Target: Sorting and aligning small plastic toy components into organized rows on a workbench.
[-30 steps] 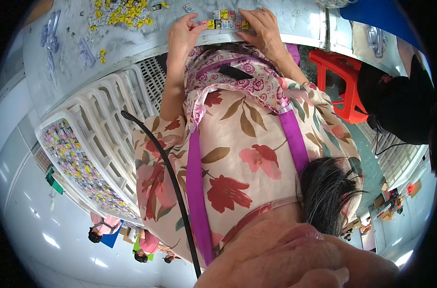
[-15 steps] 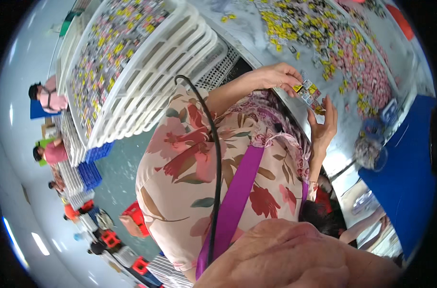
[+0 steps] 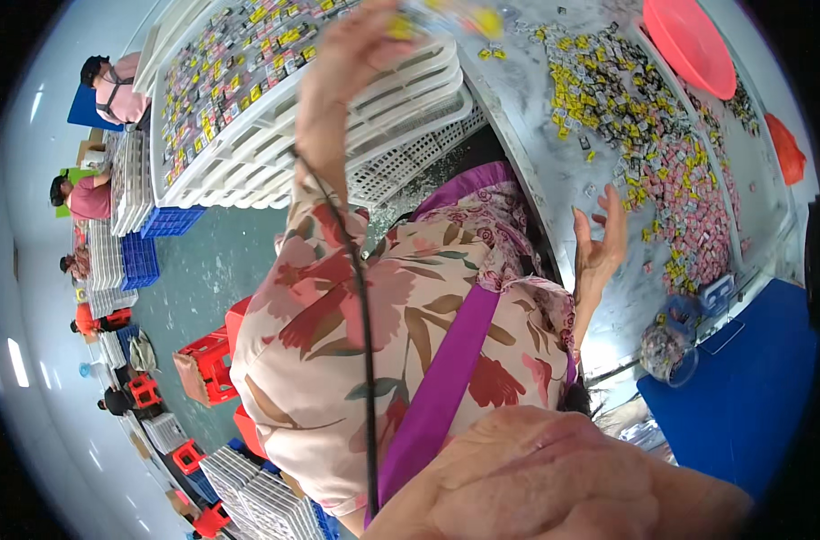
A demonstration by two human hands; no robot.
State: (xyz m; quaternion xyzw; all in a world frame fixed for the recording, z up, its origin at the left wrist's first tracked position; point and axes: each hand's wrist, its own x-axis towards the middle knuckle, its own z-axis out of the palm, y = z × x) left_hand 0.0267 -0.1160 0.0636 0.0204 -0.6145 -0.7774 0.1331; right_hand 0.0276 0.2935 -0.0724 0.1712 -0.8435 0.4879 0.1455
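From my feed, the left hand (image 3: 342,63) is raised toward the top of the view, fingers pinched shut on a short row of small packets (image 3: 446,18) — a strip with yellow and pale pieces, blurred so I can't make out more. Its long axis lies roughly level across the picture, running from the fingertips out to the right, with the yellow end pointing right, toward the table (image 3: 554,171). The strip sits at the very top edge, just above the stack of white slatted trays (image 3: 401,99) and just beside the table's near rim.

The right hand (image 3: 599,247) stands open, palm turned and fingers spread upward, holding nothing. It hovers at the table's edge, near the heap of loose packets (image 3: 644,117) — yellow, pink and dark ones scattered across the grey top.

A pink basin (image 3: 689,45) rests at the far end of the table. The top tray of the stack holds more sorted packets (image 3: 221,63). A black cord (image 3: 363,324) runs down over my floral sleeve. At the left, on the green floor (image 3: 203,270), I see blue crates (image 3: 140,256), red stools (image 3: 207,360) and other people (image 3: 90,193) seated well apart from me.
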